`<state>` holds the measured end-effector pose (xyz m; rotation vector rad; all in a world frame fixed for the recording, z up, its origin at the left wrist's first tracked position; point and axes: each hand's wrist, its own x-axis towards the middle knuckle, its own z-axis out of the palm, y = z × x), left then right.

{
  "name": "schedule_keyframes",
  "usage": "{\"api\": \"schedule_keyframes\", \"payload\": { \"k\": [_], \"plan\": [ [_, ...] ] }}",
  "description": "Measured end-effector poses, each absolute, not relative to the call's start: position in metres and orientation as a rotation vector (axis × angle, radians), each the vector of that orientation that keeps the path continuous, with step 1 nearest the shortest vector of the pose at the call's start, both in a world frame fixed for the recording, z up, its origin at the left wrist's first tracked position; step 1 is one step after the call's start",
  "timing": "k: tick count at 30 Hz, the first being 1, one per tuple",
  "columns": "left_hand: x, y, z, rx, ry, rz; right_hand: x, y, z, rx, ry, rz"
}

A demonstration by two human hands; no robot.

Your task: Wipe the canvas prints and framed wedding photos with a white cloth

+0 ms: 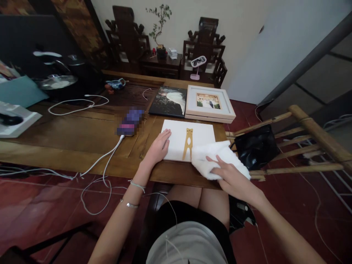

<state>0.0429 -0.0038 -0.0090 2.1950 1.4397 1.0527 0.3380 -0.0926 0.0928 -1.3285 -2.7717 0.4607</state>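
A white flat panel (176,137), perhaps an album or box, lies at the table's front edge. It bears a gold figure (188,141) like a long-legged animal. My left hand (160,146) rests on the panel's left edge, fingers stretched out flat. On the right, a fluffy white towel (217,152) covers the panel's lower right corner and hangs past the table edge. My right hand (227,174) grips the towel and presses it down, its fingers partly sunk in the folds.
Behind the panel lie a dark photo album (167,101) and a pale framed photo (210,101). A phone (130,123) with a white cable (110,150) is to the left. A bamboo chair (291,146) holding a black bag (257,146) stands at right.
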Motion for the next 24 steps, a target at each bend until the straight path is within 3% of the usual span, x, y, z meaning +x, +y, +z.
{"api": "schedule_keyframes", "payload": {
  "k": [4,16,20,24],
  "plan": [
    [0.042,-0.003,-0.010,2.207,1.442,1.060,0.342,-0.090,0.089,-1.266,-2.738,0.489],
    [0.042,-0.005,-0.005,2.203,1.435,1.041,0.326,0.031,0.064,-1.314,-2.640,0.253],
    [0.042,-0.005,-0.006,2.204,1.436,1.044,0.324,0.016,0.051,-1.258,-2.663,0.111],
    [0.043,-0.005,-0.007,2.188,1.449,1.048,0.331,-0.038,0.057,-1.164,-2.711,0.169]
  ]
}}
